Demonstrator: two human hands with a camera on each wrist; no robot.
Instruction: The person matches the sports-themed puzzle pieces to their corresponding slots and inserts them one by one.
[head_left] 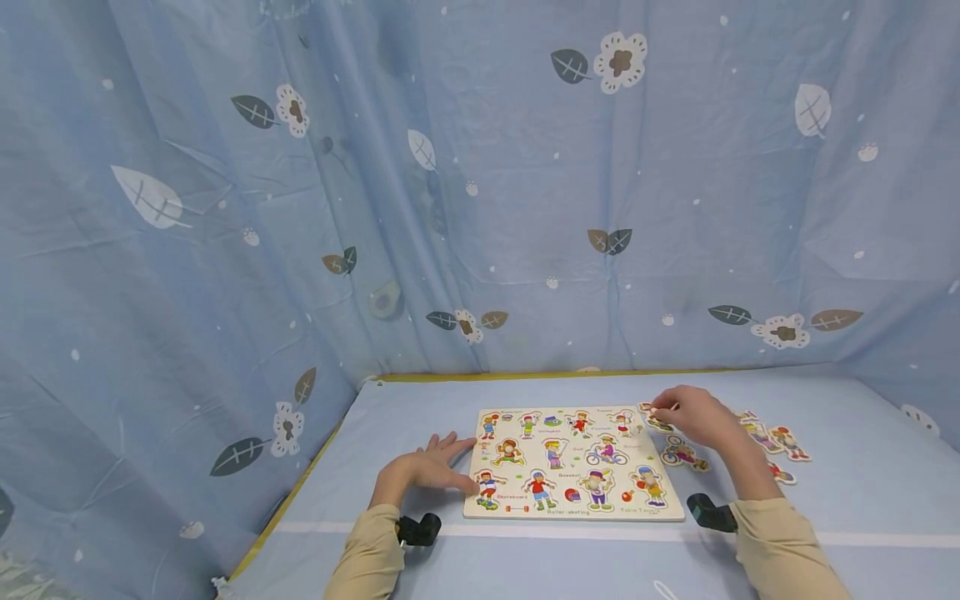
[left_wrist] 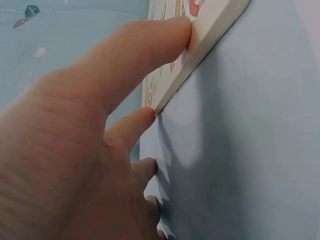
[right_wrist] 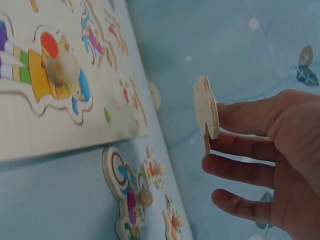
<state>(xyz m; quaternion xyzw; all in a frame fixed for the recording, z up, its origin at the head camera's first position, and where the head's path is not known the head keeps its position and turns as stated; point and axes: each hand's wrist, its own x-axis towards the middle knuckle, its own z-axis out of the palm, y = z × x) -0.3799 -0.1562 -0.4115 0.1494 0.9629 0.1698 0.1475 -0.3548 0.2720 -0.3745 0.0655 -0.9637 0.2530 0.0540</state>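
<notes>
A white wooden puzzle board [head_left: 517, 475] with pictures of children at sports lies on the table, several pegged pieces set in it. At its left edge rests my left hand [head_left: 427, 468], fingers spread. The left wrist view shows the thumb [left_wrist: 175, 35] on the board's top near the rim, with the index fingertip touching the edge. My right hand [head_left: 697, 415], beyond the board's top right corner, pinches a puzzle piece [right_wrist: 204, 107] between thumb and fingers. It is raised and edge-on in the right wrist view; its picture is hidden there.
A cyclist puzzle piece [head_left: 684, 454] lies loose just right of the board. Farther right are more loose pieces [head_left: 790, 444], one [head_left: 782, 473] nearer me. A blue patterned curtain [head_left: 525, 208] hangs behind the table [head_left: 750, 508] and along the left side.
</notes>
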